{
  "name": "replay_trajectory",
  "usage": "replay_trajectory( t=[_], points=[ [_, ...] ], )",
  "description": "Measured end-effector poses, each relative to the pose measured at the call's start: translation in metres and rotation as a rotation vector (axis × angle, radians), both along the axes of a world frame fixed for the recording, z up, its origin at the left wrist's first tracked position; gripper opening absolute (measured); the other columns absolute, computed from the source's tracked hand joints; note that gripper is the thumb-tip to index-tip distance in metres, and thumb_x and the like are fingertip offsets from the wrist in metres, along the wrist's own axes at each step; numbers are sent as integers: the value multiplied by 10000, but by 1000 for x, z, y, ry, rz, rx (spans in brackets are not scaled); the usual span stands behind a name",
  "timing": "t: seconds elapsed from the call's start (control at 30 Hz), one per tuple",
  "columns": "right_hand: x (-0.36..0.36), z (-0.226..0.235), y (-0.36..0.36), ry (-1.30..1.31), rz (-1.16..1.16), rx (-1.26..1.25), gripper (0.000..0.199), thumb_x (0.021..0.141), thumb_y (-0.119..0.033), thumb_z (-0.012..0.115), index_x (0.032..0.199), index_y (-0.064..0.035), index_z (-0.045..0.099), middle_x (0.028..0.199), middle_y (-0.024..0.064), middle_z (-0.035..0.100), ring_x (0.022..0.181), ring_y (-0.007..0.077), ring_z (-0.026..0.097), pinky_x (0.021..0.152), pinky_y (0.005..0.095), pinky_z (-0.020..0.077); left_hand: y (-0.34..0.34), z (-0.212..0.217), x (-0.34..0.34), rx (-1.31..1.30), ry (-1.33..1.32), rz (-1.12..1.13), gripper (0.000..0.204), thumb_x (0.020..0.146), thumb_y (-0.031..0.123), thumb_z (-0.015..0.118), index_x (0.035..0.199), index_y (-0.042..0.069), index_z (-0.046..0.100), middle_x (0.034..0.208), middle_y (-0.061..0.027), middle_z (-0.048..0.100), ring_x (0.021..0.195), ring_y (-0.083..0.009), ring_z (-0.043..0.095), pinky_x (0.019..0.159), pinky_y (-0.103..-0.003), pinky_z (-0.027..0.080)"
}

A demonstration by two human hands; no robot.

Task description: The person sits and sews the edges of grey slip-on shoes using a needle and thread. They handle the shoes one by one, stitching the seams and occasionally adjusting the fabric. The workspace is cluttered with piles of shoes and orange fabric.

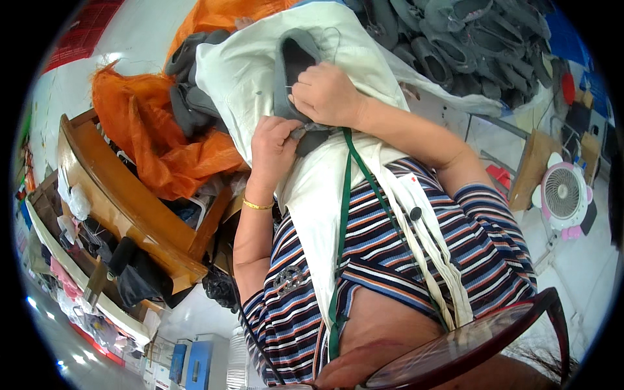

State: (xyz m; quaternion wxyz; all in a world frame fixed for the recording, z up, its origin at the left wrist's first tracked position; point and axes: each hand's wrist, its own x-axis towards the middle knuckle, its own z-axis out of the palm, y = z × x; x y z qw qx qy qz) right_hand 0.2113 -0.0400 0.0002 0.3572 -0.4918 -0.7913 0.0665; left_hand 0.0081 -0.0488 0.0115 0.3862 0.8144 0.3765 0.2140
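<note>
The right hand (328,96) presses a grey shoe upper (290,71) against the white apron (318,195), fingers curled round it. The left hand (273,146) pinches its lower edge shut. A pile of grey uppers (468,45) waits beyond, so much work seems left. The orange sack (153,140) crowds the left side; little free room.
</note>
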Motion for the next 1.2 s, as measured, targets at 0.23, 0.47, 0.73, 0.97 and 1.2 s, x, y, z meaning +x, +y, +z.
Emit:
replay_trajectory(
  t=[0.23,0.47,0.73,0.97,1.2],
  points=[
    [7,0,-11,141,-2,-130,197,815,-200,693,690,-97,580,685,58,532,675,269,561,641,395,433,-30,5,-10,-196,-16,359,303,797,121,781,1041,3,645,846,-69,620,749,-161,560,684,-285,482],
    [-13,16,-19,297,47,-190,150,840,-106,686,755,-53,575,720,124,554,696,338,549,645,437,423,-49,21,-22,-447,231,424,436,774,356,796,810,-40,617,651,-152,622,591,-265,609,559,-377,482],
    [-2,78,-13,16,42,94,144,766,-80,704,733,-80,564,706,99,530,675,303,522,652,420,405,-40,14,-29,-373,-294,673,330,810,105,725,1018,-3,493,825,-61,547,706,-123,522,646,-281,467],
    [67,129,0,27,-279,239,120,830,-17,677,790,-32,564,710,120,502,647,317,507,583,413,394,38,42,-72,-377,-847,579,217,940,70,635,1139,-6,591,994,18,616,875,-52,547,780,-199,454],
    [116,92,-8,11,-286,115,84,823,-44,685,789,-31,610,716,123,564,646,321,550,586,401,447,96,19,-68,-321,-285,444,249,940,172,662,1076,-35,684,946,-29,692,859,-95,595,790,-280,496]
  ],
)
